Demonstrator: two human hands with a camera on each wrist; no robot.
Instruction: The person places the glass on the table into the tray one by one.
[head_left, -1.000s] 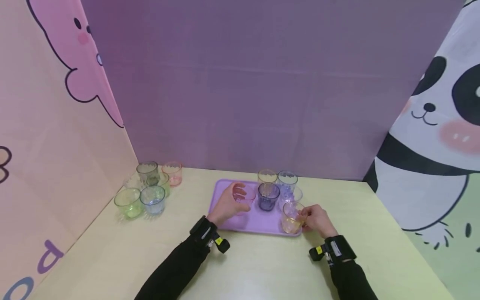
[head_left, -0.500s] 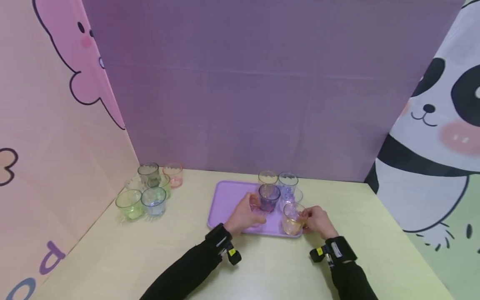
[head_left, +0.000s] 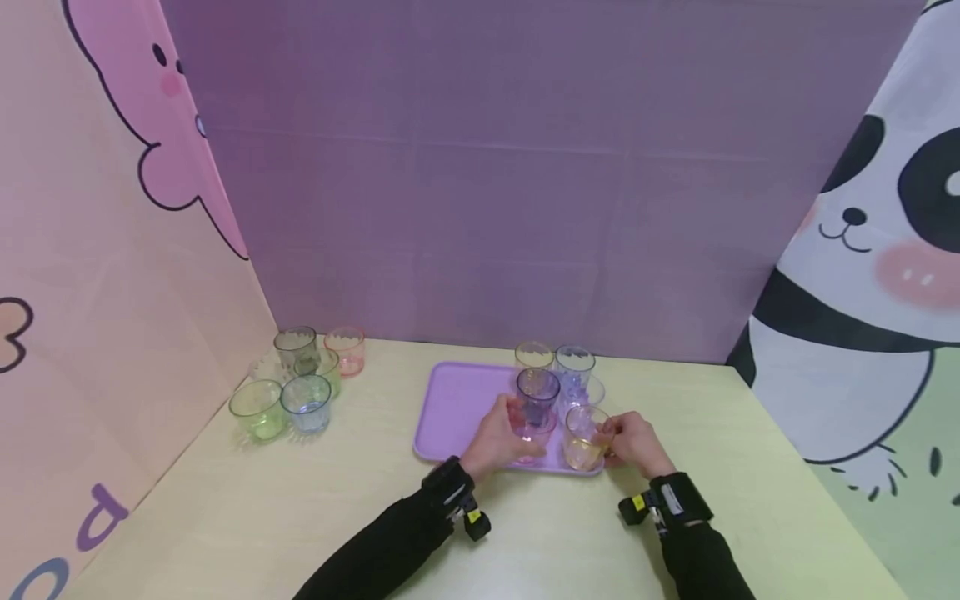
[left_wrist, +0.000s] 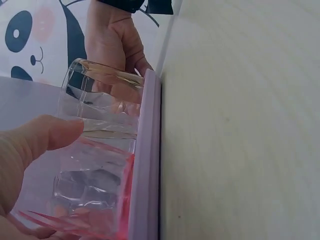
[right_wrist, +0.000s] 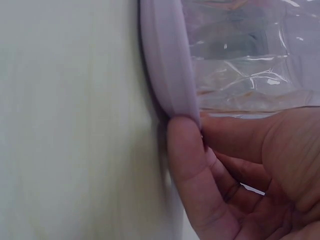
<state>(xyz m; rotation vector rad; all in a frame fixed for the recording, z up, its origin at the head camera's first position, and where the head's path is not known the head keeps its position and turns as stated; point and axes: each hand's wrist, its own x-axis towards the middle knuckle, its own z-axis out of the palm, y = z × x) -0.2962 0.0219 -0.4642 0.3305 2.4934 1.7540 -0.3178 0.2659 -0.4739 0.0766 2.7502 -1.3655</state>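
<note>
My left hand (head_left: pixel 492 440) holds a pink-tinted clear glass (left_wrist: pixel 92 195) at the front of the purple tray (head_left: pixel 453 408), thumb on its near side and fingers round the far side. Beside it stands an amber-tinted glass (head_left: pixel 582 450) in the front right corner. My right hand (head_left: pixel 636 443) pinches the tray's rim at that corner; the right wrist view shows the thumb (right_wrist: pixel 237 137) inside the rim and the index finger (right_wrist: pixel 187 160) outside. A dark purple glass (head_left: pixel 537 396) stands right behind the pink one.
More glasses stand at the tray's right back, among them a blue-violet one (head_left: pixel 574 375) and a yellowish one (head_left: pixel 534 356). At the table's left back is a group of several tinted glasses, with a green one (head_left: pixel 258 410) in front. A purple backdrop (head_left: pixel 480 208) rises behind the table.
My left hand has moved the pink glass rightward and toward the tray's front, from left of the dark purple glass to beside the amber one. The right hand stays at the tray corner.
</note>
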